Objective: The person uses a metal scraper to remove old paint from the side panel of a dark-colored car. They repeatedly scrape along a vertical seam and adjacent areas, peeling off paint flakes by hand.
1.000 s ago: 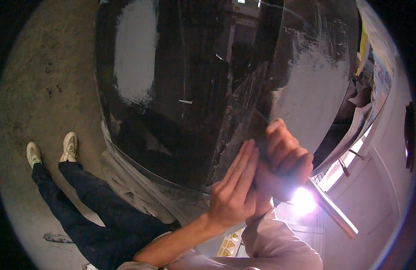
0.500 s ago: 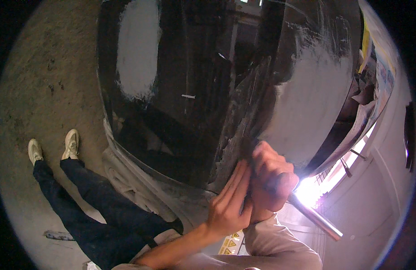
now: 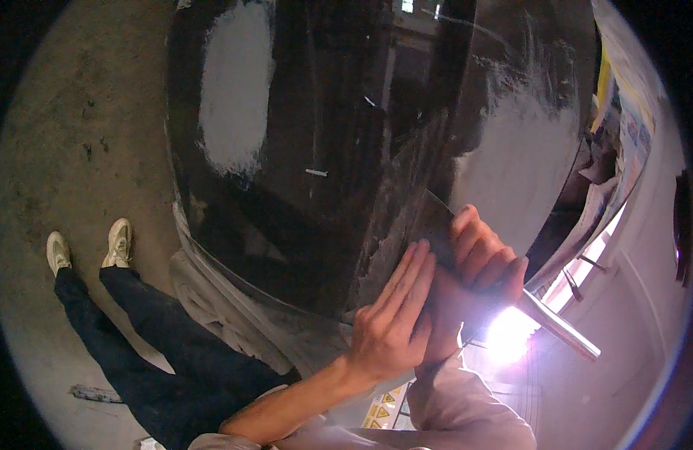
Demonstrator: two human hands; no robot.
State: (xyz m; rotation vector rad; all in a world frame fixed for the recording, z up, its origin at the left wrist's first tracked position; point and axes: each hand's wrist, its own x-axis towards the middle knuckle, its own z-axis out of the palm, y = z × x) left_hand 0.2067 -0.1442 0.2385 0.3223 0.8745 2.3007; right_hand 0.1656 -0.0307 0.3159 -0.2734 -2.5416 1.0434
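Note:
My left hand (image 3: 391,322) lies with its fingers stretched out and side by side at the lower end of a glossy dark car body panel (image 3: 309,225). Its fingertips touch a dark, thin-edged patch (image 3: 434,212); I cannot tell whether this is a loose sheet or part of the panel. Just right of it, my right hand (image 3: 485,251) is closed, with its fingers curled around a shiny metal tube (image 3: 562,326). The tube sticks out to the lower right, and its other end is hidden by the hand. Pale grey sanded areas (image 3: 519,157) mark the panel.
Another dull grey patch (image 3: 238,90) is on the panel's left part. Masking paper (image 3: 635,112) hangs along the right edge. A person's legs in dark trousers (image 3: 189,337) stand at the left on the brown floor (image 3: 84,97). A bright light (image 3: 509,335) glares beside the tube.
My right hand has moved up and right with the metal tube, uncovering the dark thin-edged patch. My left hand has slid slightly up and right, fingers still stretched.

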